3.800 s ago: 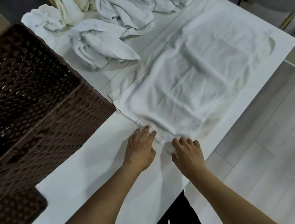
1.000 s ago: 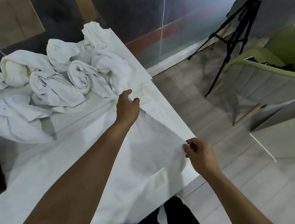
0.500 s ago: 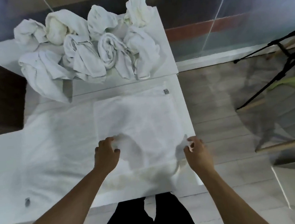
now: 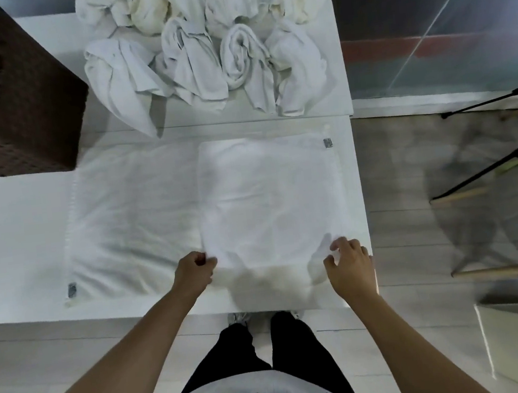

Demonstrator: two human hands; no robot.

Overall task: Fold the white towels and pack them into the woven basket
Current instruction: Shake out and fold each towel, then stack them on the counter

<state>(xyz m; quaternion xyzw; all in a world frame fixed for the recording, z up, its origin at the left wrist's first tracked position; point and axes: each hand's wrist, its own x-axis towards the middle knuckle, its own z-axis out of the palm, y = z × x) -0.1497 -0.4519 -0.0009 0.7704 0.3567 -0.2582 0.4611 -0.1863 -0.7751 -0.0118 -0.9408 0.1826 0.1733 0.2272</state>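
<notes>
Head view shows this job is barely started, honestly. 1 white towel [image 4: 207, 208] is spread flat on the white surface [image 4: 12, 224] near its front right corner, and its right part is already folded over onto itself, so there's a doubled layer on the right and a single layer sticking out to the left. That looks like fold number 1 of however many it needs.

Left hand [image 4: 195, 273] has its fingers curled and seems to be pinching the near left corner of the folded flap, right by the front edge. Right hand [image 4: 349, 263] sits at the near right corner with fingers loosely bent and spread; it looks like it's touching or just above the cloth, not clearly gripping anything.

Everything else is still to do. At the far edge of the surface there's a pile of crumpled towels [image 4: 209, 53], roughly 7 or 8, hard to count since they're bunched together, none of them folded. The woven basket [image 4: 10, 95] stands at the far left of the surface, well apart from the hands, and its inside isn't really visible, so can't say whether anything's packed yet.

Guessing the person finishes folding this one, drops it in the basket, then works through the pile.
</notes>
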